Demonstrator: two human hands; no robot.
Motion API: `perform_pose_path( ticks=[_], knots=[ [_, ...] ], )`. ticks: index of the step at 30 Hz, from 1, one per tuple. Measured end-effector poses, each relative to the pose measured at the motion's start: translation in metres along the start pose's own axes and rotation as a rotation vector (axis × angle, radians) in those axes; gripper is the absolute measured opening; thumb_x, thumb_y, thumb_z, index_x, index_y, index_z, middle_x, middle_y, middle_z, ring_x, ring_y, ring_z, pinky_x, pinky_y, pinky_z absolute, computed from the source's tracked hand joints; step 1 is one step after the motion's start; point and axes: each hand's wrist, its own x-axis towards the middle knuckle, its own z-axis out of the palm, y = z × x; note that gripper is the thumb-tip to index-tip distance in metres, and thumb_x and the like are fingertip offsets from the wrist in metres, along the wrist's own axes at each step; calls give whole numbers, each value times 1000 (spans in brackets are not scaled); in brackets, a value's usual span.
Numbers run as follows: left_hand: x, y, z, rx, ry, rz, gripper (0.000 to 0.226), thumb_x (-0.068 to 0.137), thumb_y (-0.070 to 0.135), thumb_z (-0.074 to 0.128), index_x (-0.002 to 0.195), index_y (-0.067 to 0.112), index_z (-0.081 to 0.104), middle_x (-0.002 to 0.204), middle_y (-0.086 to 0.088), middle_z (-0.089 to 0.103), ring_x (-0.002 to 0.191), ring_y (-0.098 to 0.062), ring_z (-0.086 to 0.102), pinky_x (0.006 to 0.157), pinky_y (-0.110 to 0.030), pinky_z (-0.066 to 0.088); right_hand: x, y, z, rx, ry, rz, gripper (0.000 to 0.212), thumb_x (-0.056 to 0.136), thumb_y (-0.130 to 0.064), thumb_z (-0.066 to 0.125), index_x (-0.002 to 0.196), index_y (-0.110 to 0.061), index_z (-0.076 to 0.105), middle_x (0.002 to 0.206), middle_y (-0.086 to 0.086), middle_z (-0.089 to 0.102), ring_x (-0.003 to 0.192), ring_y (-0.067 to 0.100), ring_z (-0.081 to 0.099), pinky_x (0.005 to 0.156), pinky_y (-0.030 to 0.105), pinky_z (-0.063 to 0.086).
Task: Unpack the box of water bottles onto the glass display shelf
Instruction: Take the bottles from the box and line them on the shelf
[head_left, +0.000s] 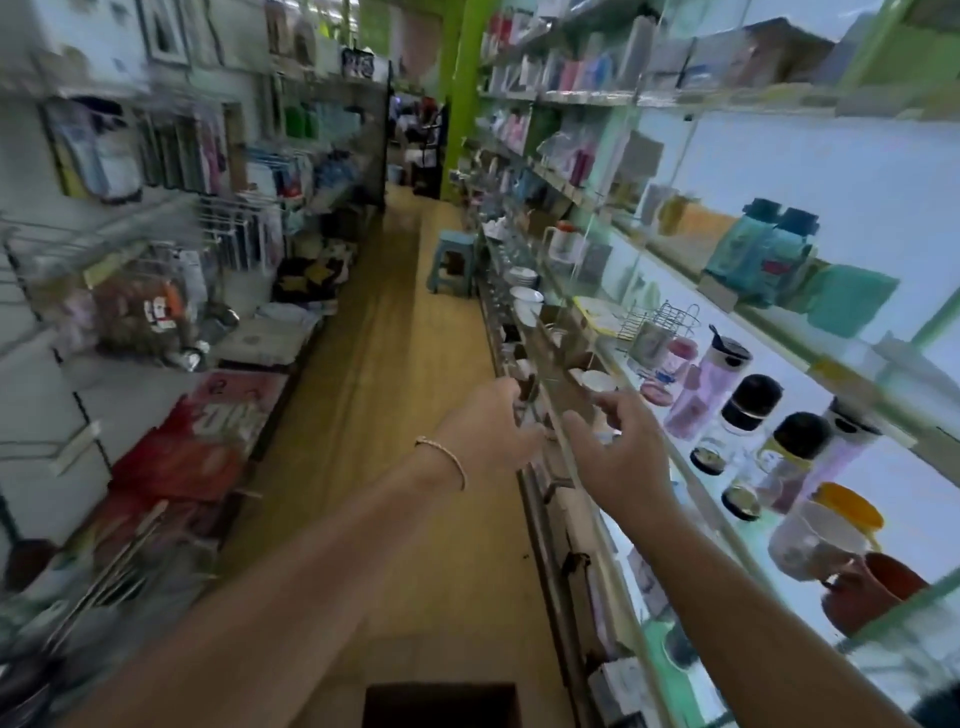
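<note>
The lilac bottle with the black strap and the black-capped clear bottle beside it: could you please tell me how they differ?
The lilac bottle has a tinted body, while the clear bottle is see-through. The lilac bottle has a pale lid with a black strap; the clear bottle has a black domed cap. The lilac bottle looks taller. Both stand upright on the glass shelf.

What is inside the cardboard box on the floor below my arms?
The box is open at the top, but its inside shows only as dark shadow, so nothing in it can be made out. The bottom edge of the view cuts off most of it.
</note>
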Motion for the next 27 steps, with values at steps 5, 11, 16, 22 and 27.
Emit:
perform_pose_path(
  ticks=[5,11,16,22,27],
  knots=[
    [18,-39,36,24,-35,-180,63,94,42,58,145,12,38,138,-7,52,121,-22,53,88,-28,45,3,38,44,20,-189,41,41,85,-43,66,119,-20,61,112,-2,59,109,16,53,94,36,45],
    [35,-82,120,27,-90,-441,57,94,35,60,140,7,43,134,-12,56,119,-28,55,95,-32,45,-1,127,78,-33,-416,161,45,90,-36,67,128,-13,57,114,-2,51,116,20,51,101,40,44],
    [29,-125,203,-82,-166,-669,35,92,22,60,122,6,52,115,-11,59,110,-31,58,93,-37,49,-29,226,110,-107,-607,360,52,91,-43,63,134,-17,53,133,3,53,123,20,50,102,36,44],
    [5,-192,290,-106,-322,-810,39,97,31,54,133,17,47,84,11,49,86,-15,60,76,-31,54,-87,316,154,-180,-768,558,49,93,-40,62,135,-15,54,130,5,55,118,21,52,97,36,47],
    [-12,-261,374,-131,-444,-915,48,98,35,54,139,11,44,123,-7,59,110,-23,58,94,-37,51,-157,381,199,-202,-843,685,47,93,-37,64,133,-15,55,123,3,59,98,12,52,81,24,39]
  ],
)
